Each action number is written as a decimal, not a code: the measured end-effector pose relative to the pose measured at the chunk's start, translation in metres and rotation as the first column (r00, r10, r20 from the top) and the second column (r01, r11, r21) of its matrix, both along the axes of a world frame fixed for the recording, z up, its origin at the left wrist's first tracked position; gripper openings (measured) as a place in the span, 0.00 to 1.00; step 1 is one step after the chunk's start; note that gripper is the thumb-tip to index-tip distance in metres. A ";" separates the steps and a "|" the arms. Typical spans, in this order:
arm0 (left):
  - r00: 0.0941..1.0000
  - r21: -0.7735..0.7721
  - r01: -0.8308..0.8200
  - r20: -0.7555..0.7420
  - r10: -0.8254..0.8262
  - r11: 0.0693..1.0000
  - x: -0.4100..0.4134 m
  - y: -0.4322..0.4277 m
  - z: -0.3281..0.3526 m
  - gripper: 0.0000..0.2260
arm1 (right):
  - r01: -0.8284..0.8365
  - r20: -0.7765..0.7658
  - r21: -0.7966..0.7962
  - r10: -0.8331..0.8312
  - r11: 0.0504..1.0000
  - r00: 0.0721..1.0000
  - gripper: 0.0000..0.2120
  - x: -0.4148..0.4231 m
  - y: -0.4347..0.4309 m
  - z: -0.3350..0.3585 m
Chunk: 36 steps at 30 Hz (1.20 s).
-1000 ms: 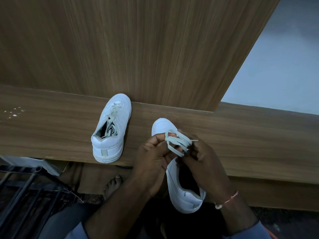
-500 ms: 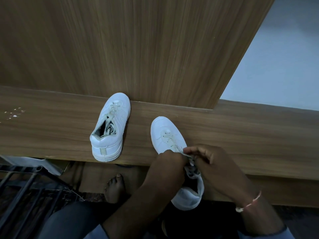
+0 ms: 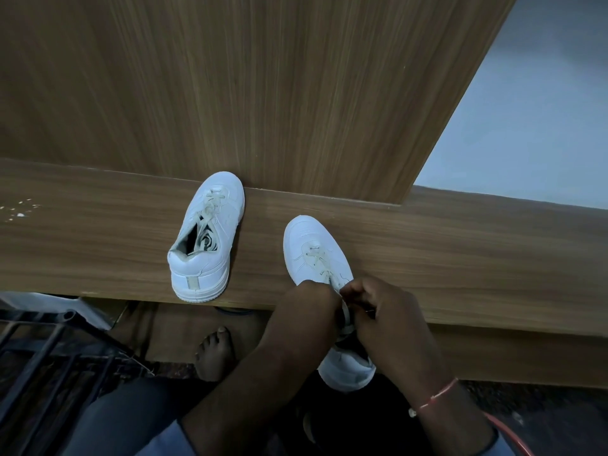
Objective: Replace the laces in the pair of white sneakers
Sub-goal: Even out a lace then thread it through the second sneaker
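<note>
Two white sneakers are counted on the wooden tabletop [image 3: 460, 258]. The laced sneaker [image 3: 210, 245] is taken as the landmark. It stands with its toe against the upright panel [image 3: 263, 93], and its lace ends appear to be tucked inside the opening. The second sneaker [image 3: 312, 245] is found to the right of the landmark and nearer the person, with its heel overhanging the tabletop's edge. One lace [image 3: 317, 260] is seen crossing its lower eyelets.

Two hands are counted, both right of the landmark and nearer, drawn close together over the second sneaker's upper eyelets. The lace is pinched by the curled fingers of the right hand [image 3: 385, 311]. The left hand [image 3: 311, 302] is curled beside it, but what its fingertips hold cannot be told.

The lace is judged light, flat and limp, so it is best taken close to its tip for threading. The second sneaker is judged light, with a stiff sole and a soft upper. Since it could slide or tip off the edge, it is best steadied at the collar beside the eyelets.
</note>
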<state>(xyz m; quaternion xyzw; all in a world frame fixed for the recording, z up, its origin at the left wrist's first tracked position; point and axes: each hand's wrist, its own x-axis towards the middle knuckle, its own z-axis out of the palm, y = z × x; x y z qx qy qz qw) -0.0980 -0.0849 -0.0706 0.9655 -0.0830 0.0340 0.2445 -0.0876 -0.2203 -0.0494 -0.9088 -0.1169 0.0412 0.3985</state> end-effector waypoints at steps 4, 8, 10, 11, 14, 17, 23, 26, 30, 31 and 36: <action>0.997 -0.045 -0.043 0.069 0.046 0.998 0.001 -0.005 -0.005 0.09 | 0.007 0.021 -0.041 -0.006 0.999 1.000 0.15 0.000 -0.001 0.005; 0.997 -0.119 -0.034 0.066 0.042 0.992 -0.003 0.004 -0.002 0.11 | -0.050 0.033 -0.166 0.056 0.985 0.998 0.12 0.002 0.004 0.005; 0.993 -0.145 -0.070 0.082 0.082 0.987 -0.002 0.006 -0.002 0.11 | -0.051 0.033 -0.236 0.060 0.970 0.998 0.11 0.006 0.007 0.005; 0.989 -0.168 -0.084 0.103 0.102 0.982 -0.002 0.006 -0.002 0.11 | -0.048 0.033 -0.255 0.058 0.966 0.998 0.10 0.007 0.008 0.006; 0.981 -0.200 -0.123 0.124 0.150 0.972 -0.002 -0.001 -0.002 0.09 | -0.078 -0.004 -0.279 0.080 0.957 0.997 0.12 0.008 0.006 0.011; 0.987 -0.123 -0.142 0.057 0.150 0.982 -0.002 -0.004 -0.004 0.08 | -0.137 -0.049 -0.321 0.128 0.937 0.991 0.14 0.006 0.002 0.014; 0.980 -0.202 -0.194 0.007 0.199 0.960 0.001 0.008 -0.005 0.07 | -0.107 -0.016 -0.277 0.107 0.955 0.994 0.11 0.001 0.002 0.015; 0.953 -0.421 -0.301 -0.108 0.282 0.856 0.006 0.014 -0.011 0.07 | 0.009 0.020 -0.251 -0.004 0.968 1.000 0.11 0.006 0.010 0.003; 0.937 -0.471 -0.349 -0.190 0.292 0.811 0.010 0.006 -0.020 0.11 | 0.027 0.018 -0.267 -0.023 0.963 1.000 0.15 0.013 0.018 -0.013; 0.936 -0.466 -0.351 -0.162 0.312 0.812 0.010 0.004 -0.021 0.11 | 0.012 -0.001 -0.246 -0.013 0.969 1.000 0.15 0.015 0.016 -0.013; 0.950 -0.448 -0.308 -0.196 0.244 0.840 0.009 0.009 -0.028 0.17 | -0.092 -0.185 -0.090 0.074 0.992 0.980 0.18 0.014 -0.007 -0.003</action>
